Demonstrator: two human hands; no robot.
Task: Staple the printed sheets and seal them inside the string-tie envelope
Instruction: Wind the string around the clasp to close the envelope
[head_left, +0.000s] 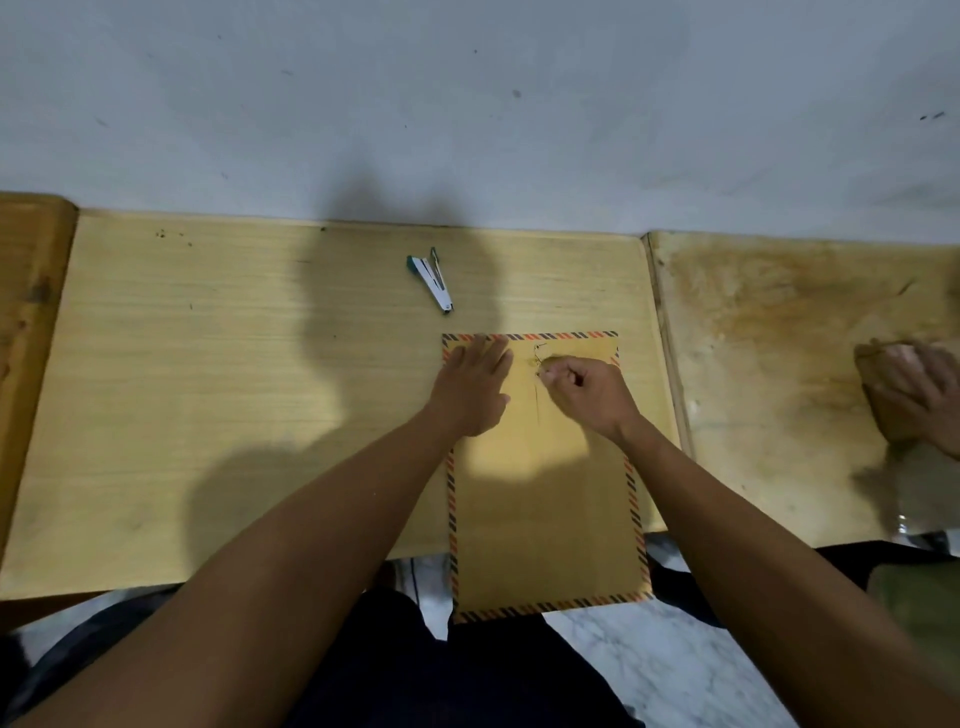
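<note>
A brown envelope (545, 509) with a red-and-black striped border lies on the wooden desk, its lower end hanging over the front edge. My left hand (470, 387) presses flat on the envelope's upper left part, fingers straight. My right hand (587, 392) pinches the thin string (538, 364) beside the closure near the top of the envelope, and a strand trails down from it. A green and white stapler (434, 278) lies on the desk beyond the envelope. No printed sheets are visible.
The light wooden desk (234, 364) meets a grey wall at the back. A second, stained desk (779, 364) adjoins on the right, where another person's hand (914, 395) rests on a brown object. Below the front edge are my dark trousers and a marbled floor.
</note>
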